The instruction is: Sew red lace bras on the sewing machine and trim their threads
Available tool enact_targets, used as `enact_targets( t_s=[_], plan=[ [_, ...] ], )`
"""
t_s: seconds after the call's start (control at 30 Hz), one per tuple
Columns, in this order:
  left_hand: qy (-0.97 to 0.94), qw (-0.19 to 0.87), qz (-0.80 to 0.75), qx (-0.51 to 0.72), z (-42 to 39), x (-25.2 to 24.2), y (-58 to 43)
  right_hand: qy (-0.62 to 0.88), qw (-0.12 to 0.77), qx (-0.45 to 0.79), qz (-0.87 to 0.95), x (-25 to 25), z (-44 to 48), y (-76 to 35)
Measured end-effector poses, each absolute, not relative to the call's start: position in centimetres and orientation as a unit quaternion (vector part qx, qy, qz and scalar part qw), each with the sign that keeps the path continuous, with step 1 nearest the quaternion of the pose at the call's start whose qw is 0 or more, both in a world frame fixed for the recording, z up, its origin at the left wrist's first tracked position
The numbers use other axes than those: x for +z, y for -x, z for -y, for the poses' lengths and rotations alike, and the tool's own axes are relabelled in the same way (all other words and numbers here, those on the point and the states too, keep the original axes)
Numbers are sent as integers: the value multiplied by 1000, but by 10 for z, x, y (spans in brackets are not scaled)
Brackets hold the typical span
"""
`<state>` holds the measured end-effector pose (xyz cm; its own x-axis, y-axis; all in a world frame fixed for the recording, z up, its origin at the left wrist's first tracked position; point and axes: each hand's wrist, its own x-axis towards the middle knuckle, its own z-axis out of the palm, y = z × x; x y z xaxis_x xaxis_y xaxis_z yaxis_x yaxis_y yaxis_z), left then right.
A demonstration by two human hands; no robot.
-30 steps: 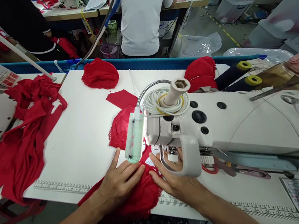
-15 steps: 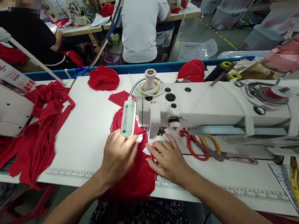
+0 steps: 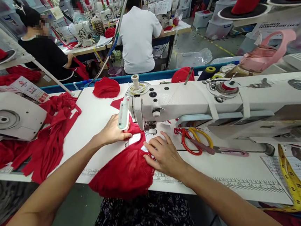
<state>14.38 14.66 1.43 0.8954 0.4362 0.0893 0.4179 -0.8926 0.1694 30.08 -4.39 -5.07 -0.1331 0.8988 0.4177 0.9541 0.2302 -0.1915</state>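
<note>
A red lace-edged fabric piece (image 3: 126,170) lies under the head of a white sewing machine (image 3: 151,107) and hangs over the table's front edge. My left hand (image 3: 116,129) grips its far left part, thumb against the cloth; a small lamp (image 3: 123,115) hides some fingers. My right hand (image 3: 162,154) rests on the right edge of the cloth, fingers apart and lying over it beside the presser foot (image 3: 152,131). A small white patch with dark marks (image 3: 144,148) shows by its fingertips.
Red-handled scissors (image 3: 192,148) lie right of my right hand. A yellow tape measure (image 3: 292,178) is at the far right. Red fabric strips (image 3: 50,136) heap at the left, and a round red piece (image 3: 106,87) lies behind. Co-workers (image 3: 137,38) sit beyond the table.
My left hand has moved left and slightly away from the right hand, and the fabric's near part has spread leftward. My right hand stays on the cloth. The head view has shifted.
</note>
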Motion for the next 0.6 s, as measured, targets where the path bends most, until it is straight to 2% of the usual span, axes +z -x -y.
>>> enact_targets(
  t_s=[0.1, 0.23, 0.4, 0.6],
  plan=[
    [-972, -34, -213, 91, -126, 15, -140, 616, 232, -62, 750, -51, 44, -301],
    [-961, -76, -235, 127, -80, 4, -141, 615, 238, -67, 749, -53, 43, -301],
    [-960, -69, -177, 203, -40, -29, -147, 614, 232, -67, 752, -53, 43, -302],
    [-959, -24, -150, 240, -70, -58, -134, 614, 225, -59, 755, -52, 44, -300]
  ],
)
